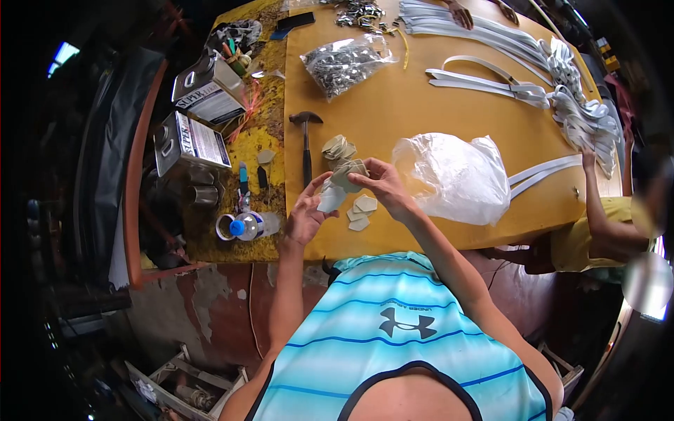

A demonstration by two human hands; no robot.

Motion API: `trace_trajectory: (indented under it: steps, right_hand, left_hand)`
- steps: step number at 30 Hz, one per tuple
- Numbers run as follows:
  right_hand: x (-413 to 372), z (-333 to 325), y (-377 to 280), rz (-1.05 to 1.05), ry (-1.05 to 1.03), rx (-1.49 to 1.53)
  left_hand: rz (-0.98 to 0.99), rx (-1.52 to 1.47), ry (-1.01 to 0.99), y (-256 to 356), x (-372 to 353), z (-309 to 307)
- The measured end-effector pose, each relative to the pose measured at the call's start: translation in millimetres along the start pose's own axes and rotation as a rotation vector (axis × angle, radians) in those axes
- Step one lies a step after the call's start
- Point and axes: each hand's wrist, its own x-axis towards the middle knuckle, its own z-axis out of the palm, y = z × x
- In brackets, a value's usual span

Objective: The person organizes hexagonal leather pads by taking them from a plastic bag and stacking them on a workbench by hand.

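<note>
Over the table's near edge, my left hand [307, 212] is closed on some pale, flat cut pieces [331, 196]. Beside it my right hand [383, 184] pinches a small stack of greenish-grey pieces [348, 172], which overlaps the pale ones. A loose pile of similar pieces [338, 146] lies just beyond my hands. Several more cut pieces [361, 212] rest on the table below my right hand. The hammer [307, 144] lies to the left of the pile, its head pointing away from me. A white plastic bag [456, 179] is to the right of my right hand.
Two metal cans [189, 146], a water bottle [254, 226] and a metal cup [203, 195] stand at the left. A bag of metal parts [345, 64] lies farther back. White straps [477, 38] cover the far right, near a co-worker's hands [460, 14]. Another person [597, 224] is at the right edge.
</note>
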Motion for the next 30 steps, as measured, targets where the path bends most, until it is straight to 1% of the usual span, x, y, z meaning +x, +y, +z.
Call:
trace_trajectory:
  steps: [1,3,5,6,8,10,12,13,15,16,18,19,20,22,24,25,27,28,30]
  right_hand:
    - [1,-2,1,0.004,-0.008,-0.004]
    - [1,-7,3,0.023,0.117,0.105]
    - [4,-15,10,0.013,0.236,0.155]
    - [8,-17,10,0.017,0.230,0.151]
    - [15,-19,10,0.045,0.326,-0.065]
    - [32,-17,18,0.048,0.299,-0.045]
    - [52,-14,25,0.074,0.169,-0.054]
    - [61,-15,33,0.075,0.165,-0.054]
    - [73,-14,43,0.060,0.228,-0.711]
    - [71,-13,46,0.057,0.223,-0.709]
    - [57,-15,50,-0.309,0.427,-1.137]
    - [49,-15,46,-0.385,0.417,-1.013]
    - [40,-15,42,-0.380,0.405,-1.015]
    - [16,-6,10,0.199,0.050,-0.394]
    - [-1,1,15,0.115,-0.100,-0.104]
    - [-7,4,14,0.141,-0.186,-0.015]
    - [-16,10,11,0.119,-0.200,0.038]
    - [-19,10,10,0.095,-0.227,0.092]
    - [-22,7,5,0.085,-0.237,0.109]
  left_hand:
    - [-0.003,0.024,0.003,0,-1,0]
    - [-0.006,0.041,0.010,-2,-3,-4]
    - [-0.003,0.092,0.076,-2,-7,-14]
    - [0.001,0.088,0.082,-2,-9,-17]
    - [0.017,0.050,0.116,-2,-13,-22]
    - [0.040,-0.004,0.135,-6,-15,-27]
    - [0.066,-0.057,0.156,-7,-16,-27]
    - [0.091,-0.084,0.177,-7,-17,-24]
    - [0.121,-0.110,0.202,-7,-18,-19]
    - [0.131,-0.127,0.190,-7,-18,-18]
    - [0.149,-0.142,0.182,-1,-16,-14]
    - [0.156,-0.136,0.171,1,-17,-10]
    - [0.160,-0.132,0.163,1,-19,-7]
    - [0.168,-0.091,0.158,0,-18,-3]
    - [0.125,-0.064,0.109,2,-11,7]
    - [0.117,-0.067,0.100,2,-8,11]
    - [0.075,0.079,0.102,1,-3,19]
    - [0.067,0.080,0.093,2,0,24]
    - [0.044,0.194,0.079,5,4,37]
